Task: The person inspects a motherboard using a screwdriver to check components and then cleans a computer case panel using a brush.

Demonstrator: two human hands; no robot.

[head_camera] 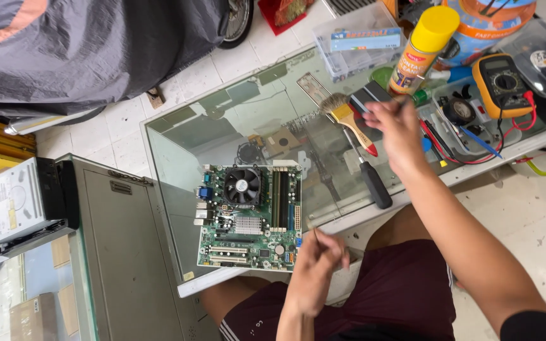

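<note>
Nearest you are your own knees in dark red shorts (387,297), and just above them your left hand (316,268), its fingers (330,249) curled shut around a thin dark stick that I cannot make out further. It hovers at the near edge of the bench (178,151), just right of the green motherboard (251,218), not touching it.

From the left: a white optical drive (11,202) lies on a grey metal cabinet (124,252), and far behind it a grey cover (83,44) drapes over something bulky on the white tiled floor (124,136). The bench is a glass top in a pale frame. The motherboard lies flat on its near left part, black fan (242,185) toward the far side.

Right of the board lies a screwdriver (369,173) with a black handle, and a paintbrush (347,117) with a yellow and red handle and pale bristles. At the far edge stands a clear plastic box (355,41) with a blue label strip, then a yellow spray can (423,47) with a yellow cap and a red and white label.

Your right hand (398,129) reaches across the far middle of the bench, well apart from the motherboard, beside the brush; it is blurred, the fingers look bent around a small dark thing, but I cannot tell whether they grip it. Farther right sits a yellow multimeter (503,82) with red leads.
</note>
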